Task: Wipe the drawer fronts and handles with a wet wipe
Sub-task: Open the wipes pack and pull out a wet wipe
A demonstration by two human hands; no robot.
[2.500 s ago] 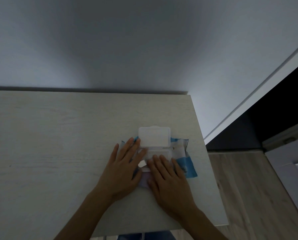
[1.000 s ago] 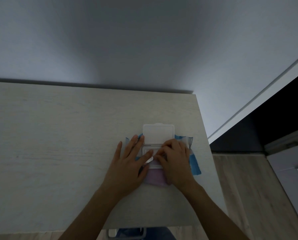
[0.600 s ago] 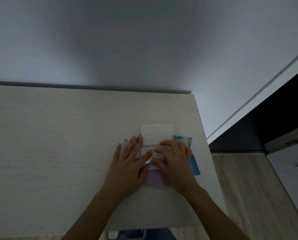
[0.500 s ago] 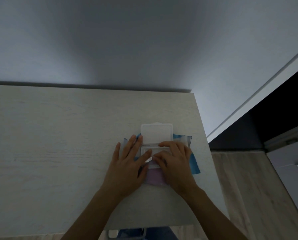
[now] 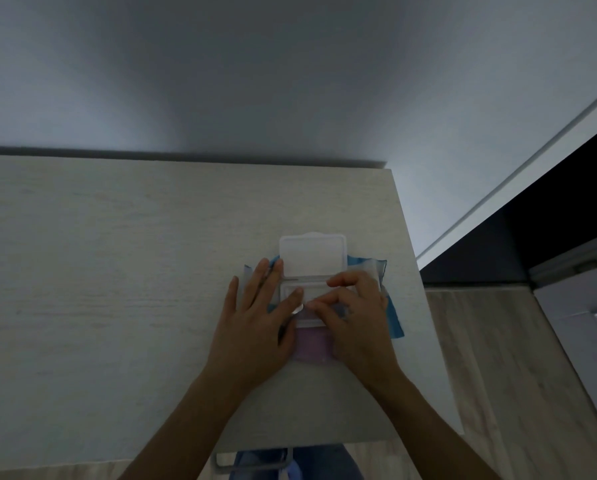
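A blue and pink wet wipe pack (image 5: 393,318) lies on the pale wooden top (image 5: 117,271) of the drawer unit, near its right edge. Its white plastic lid (image 5: 312,256) is flipped open away from me. My left hand (image 5: 252,327) presses flat on the left side of the pack, fingers straight. My right hand (image 5: 359,323) has its fingers curled at the pack's opening, where thumb and fingertips pinch a bit of white wet wipe (image 5: 298,309). Most of the wipe is hidden. A metal drawer handle (image 5: 252,464) shows below the top's front edge.
A plain grey wall (image 5: 290,81) stands behind the unit. To the right lie wood-look floor (image 5: 497,375), a dark doorway (image 5: 549,220) with white trim, and a white piece of furniture (image 5: 584,323) at the frame's edge.
My right hand went from lying flat on the pack to curling its fingers at the opening. The left hand stays pressed on the pack.
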